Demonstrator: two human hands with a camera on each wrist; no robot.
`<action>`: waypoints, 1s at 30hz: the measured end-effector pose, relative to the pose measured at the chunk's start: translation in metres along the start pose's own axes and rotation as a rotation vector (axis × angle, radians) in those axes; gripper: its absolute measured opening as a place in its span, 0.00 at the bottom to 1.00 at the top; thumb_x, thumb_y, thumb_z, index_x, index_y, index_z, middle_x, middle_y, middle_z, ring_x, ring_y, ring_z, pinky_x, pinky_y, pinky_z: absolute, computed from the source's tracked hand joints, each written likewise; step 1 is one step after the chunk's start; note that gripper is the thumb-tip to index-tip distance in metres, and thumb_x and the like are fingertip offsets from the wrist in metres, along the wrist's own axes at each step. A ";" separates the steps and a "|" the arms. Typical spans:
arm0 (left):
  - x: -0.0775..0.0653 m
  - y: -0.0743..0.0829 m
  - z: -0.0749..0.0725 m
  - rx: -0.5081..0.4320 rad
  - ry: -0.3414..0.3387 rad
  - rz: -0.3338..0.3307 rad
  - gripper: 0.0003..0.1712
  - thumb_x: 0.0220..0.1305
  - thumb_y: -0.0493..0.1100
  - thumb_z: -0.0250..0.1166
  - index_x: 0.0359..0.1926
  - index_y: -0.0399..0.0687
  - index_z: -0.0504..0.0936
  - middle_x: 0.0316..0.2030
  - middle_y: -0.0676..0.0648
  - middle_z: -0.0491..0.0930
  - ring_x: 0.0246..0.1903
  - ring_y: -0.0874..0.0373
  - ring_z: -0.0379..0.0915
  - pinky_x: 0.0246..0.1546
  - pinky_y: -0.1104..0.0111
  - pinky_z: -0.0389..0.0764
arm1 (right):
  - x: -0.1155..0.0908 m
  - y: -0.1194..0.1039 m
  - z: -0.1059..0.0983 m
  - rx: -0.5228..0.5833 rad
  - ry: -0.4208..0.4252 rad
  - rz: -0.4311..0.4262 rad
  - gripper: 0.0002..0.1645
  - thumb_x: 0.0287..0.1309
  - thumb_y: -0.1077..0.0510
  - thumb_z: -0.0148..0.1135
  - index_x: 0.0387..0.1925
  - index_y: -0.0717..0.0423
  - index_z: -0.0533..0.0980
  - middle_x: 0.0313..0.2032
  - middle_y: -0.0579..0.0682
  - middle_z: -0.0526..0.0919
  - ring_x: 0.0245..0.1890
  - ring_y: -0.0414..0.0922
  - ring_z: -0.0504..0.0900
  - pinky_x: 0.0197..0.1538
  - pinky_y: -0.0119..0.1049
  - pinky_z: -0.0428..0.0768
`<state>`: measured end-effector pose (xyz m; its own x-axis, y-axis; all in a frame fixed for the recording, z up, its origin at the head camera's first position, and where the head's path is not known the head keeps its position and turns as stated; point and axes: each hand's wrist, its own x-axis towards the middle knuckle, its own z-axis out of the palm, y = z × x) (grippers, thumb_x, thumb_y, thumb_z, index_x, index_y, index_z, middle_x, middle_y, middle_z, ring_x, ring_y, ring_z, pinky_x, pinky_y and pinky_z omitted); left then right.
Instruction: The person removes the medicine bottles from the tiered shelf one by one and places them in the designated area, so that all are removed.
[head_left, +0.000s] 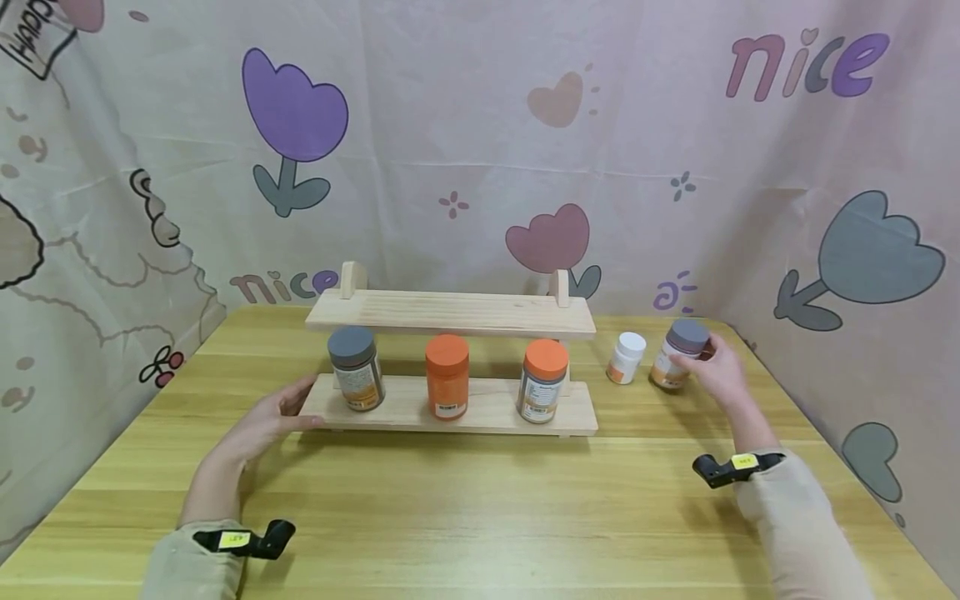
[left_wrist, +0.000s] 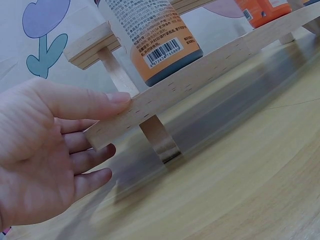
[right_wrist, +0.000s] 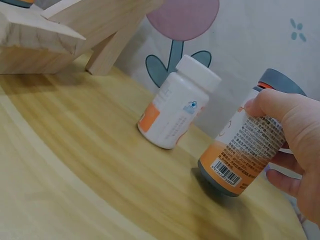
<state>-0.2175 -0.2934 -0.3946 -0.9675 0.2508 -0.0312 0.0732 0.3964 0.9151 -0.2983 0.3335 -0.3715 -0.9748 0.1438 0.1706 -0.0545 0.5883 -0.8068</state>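
Observation:
My right hand (head_left: 722, 372) grips a grey-capped pill bottle (right_wrist: 245, 145), thumb on its label and fingers behind. The bottle leans in the right wrist view, its base close over the table. To its left stands a small white pill bottle (head_left: 626, 358) with an orange patch. My left hand (left_wrist: 55, 145) holds the left end of the wooden two-tier shelf (head_left: 480, 421), its thumb against the front edge and the other fingers behind and below. On the lower tier stand another grey-capped bottle (head_left: 356, 371), an orange bottle (head_left: 447, 379) and an orange-capped bottle (head_left: 542, 383).
The shelf's upper tier (head_left: 450, 310) sits further back, above the lower one, with short wooden uprights at both ends. All this is on a wood-grain table (head_left: 480, 508). A printed curtain (head_left: 450, 125) hangs behind the table and along its sides.

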 end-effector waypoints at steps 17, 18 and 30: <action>-0.001 -0.001 0.002 -0.011 0.009 -0.007 0.50 0.58 0.39 0.64 0.70 0.30 0.40 0.68 0.29 0.39 0.66 0.32 0.36 0.63 0.42 0.45 | 0.000 0.006 0.006 0.015 -0.043 0.006 0.43 0.58 0.56 0.61 0.64 0.75 0.52 0.59 0.75 0.62 0.59 0.66 0.63 0.61 0.57 0.63; -0.001 -0.001 0.002 -0.013 0.010 -0.009 0.50 0.58 0.39 0.64 0.70 0.30 0.40 0.69 0.29 0.39 0.66 0.32 0.36 0.63 0.42 0.45 | 0.000 0.006 0.006 0.014 -0.046 0.004 0.43 0.58 0.56 0.61 0.64 0.75 0.51 0.59 0.75 0.61 0.59 0.66 0.63 0.61 0.57 0.63; 0.000 -0.002 0.000 -0.020 0.007 -0.011 0.50 0.58 0.39 0.64 0.70 0.31 0.40 0.69 0.29 0.39 0.66 0.32 0.36 0.63 0.42 0.44 | -0.006 0.003 0.000 0.055 -0.073 -0.012 0.44 0.59 0.56 0.60 0.66 0.74 0.49 0.59 0.74 0.62 0.57 0.64 0.64 0.60 0.56 0.65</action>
<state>-0.2179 -0.2943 -0.3969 -0.9698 0.2407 -0.0388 0.0579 0.3818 0.9224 -0.2926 0.3348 -0.3750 -0.9871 0.0771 0.1406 -0.0764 0.5450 -0.8349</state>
